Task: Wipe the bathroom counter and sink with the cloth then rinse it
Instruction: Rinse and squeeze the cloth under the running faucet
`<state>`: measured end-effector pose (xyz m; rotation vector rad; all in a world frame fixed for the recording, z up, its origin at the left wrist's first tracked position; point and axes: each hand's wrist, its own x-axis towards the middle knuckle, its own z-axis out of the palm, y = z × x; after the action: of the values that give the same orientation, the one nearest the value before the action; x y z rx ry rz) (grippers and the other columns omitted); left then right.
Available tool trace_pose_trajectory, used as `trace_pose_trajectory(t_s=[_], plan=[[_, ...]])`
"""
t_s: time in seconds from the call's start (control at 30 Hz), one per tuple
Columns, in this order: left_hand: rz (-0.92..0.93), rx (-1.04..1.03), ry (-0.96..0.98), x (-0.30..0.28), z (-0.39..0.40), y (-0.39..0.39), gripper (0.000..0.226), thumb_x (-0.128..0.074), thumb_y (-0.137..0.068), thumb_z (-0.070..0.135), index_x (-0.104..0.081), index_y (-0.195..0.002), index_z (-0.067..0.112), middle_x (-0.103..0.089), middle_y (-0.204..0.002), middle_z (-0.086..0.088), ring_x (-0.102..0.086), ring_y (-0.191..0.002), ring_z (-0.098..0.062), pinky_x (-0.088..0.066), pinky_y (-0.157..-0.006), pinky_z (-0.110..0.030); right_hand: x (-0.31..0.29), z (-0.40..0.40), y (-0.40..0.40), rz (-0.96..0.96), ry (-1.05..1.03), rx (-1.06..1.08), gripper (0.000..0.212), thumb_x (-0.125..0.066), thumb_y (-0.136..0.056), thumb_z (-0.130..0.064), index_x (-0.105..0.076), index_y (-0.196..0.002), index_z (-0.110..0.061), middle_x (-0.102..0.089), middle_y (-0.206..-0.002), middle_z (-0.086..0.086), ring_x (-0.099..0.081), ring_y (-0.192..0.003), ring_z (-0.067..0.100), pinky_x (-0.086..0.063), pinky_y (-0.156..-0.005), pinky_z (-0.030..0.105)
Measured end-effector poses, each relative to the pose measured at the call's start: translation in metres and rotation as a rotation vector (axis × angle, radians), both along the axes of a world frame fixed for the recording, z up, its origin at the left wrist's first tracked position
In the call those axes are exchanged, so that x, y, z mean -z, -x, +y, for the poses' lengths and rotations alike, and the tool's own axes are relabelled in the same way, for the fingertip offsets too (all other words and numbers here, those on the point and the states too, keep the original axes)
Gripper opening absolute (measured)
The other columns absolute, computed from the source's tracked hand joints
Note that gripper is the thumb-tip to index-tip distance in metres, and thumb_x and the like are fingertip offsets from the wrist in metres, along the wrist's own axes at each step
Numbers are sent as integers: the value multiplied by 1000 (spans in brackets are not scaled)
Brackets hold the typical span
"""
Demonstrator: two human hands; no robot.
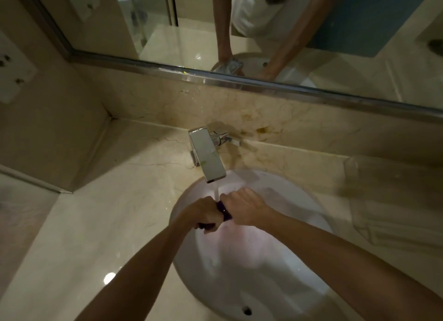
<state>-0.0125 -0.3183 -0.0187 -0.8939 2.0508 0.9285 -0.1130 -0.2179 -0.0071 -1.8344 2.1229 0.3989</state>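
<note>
A dark purple cloth (pixel 224 211) is bunched and twisted between both my hands over the white oval sink (pixel 275 272). My left hand (pixel 203 212) grips one end, and a bit of cloth sticks out below its fist. My right hand (pixel 242 206) grips the other end. Water runs from the chrome faucet (pixel 208 156) in a thin stream onto the cloth between my hands. The beige marble counter (pixel 107 212) surrounds the sink.
A folded white towel (pixel 395 212) lies on the counter at the right, with a clear glass (pixel 359 167) behind it. A mirror (pixel 263 32) runs along the back wall. Wall sockets (pixel 14 76) sit at the left. The sink's overflow hole (pixel 247 310) is at the near rim.
</note>
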Motion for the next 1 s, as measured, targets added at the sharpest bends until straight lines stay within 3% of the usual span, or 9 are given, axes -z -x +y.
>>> trace_pose_trajectory(t_s=[0.1,0.2,0.3,0.43,0.53,0.67,0.83,1.0], plan=[[19,41,208,1,9,4,23,-65,-86,29,-68,-102,13,-66,-89,-6,-68,-90,-26,-54,-80,-35,4,-1,6,-30,-6,51,28,-64,-90,-15,-54,-116,-12,-68,-97,7,-66,-79,26,-43,-62,35],[38,208,487,-3,9,0,31,-70,-81,27,-65,-111,19,-64,-85,-2,-63,-77,-20,-54,-77,-31,6,-9,13,-312,-78,273,60,-81,-75,-21,-44,-122,-17,-65,-106,6,-64,-86,25,-56,-71,38],[221,170,545,-3,-2,-8,52,-76,-71,27,-58,-119,20,-64,-109,-1,-66,-93,-21,-57,-77,-31,0,-19,23,-498,-82,372,83,-93,-61,-22,-45,-128,-19,-60,-117,2,-63,-102,24,-59,-86,40],[226,247,616,-19,-6,-11,50,-71,-79,24,-54,-126,19,-58,-121,-4,-66,-95,-25,-53,-76,-34,-3,-26,28,-625,-43,383,91,-96,-52,-27,-52,-131,-20,-62,-125,0,-62,-112,20,-56,-93,36],[220,268,675,-21,-8,-19,59,-69,-80,24,-45,-134,18,-53,-124,-7,-65,-92,-25,-51,-73,-34,-7,-29,24,-647,-39,393,83,-96,-59,-19,-53,-130,-13,-61,-124,3,-60,-113,20,-52,-92,27],[213,270,699,-21,-14,-30,71,-70,-81,31,-33,-140,21,-53,-122,-6,-65,-94,-24,-50,-74,-33,-7,-33,14,-647,-76,444,53,-97,-59,-25,-59,-96,-17,-61,-89,-6,-65,-87,20,-53,-65,24],[228,247,743,-21,-23,-37,69,-71,-81,35,-37,-139,19,-53,-122,-6,-61,-101,-22,-47,-75,-31,-9,-39,6,-680,12,428,73,-96,-60,-24,-58,-121,-11,-58,-98,-4,-59,-89,13,-53,-79,22],[324,249,711,-20,-24,-34,70,-71,-82,30,-36,-141,19,-50,-130,-7,-57,-111,-24,-49,-91,-36,-10,-41,8,-594,-39,395,36,-83,-70,-25,-55,-90,-17,-55,-71,-7,-59,-68,14,-52,-65,27]])
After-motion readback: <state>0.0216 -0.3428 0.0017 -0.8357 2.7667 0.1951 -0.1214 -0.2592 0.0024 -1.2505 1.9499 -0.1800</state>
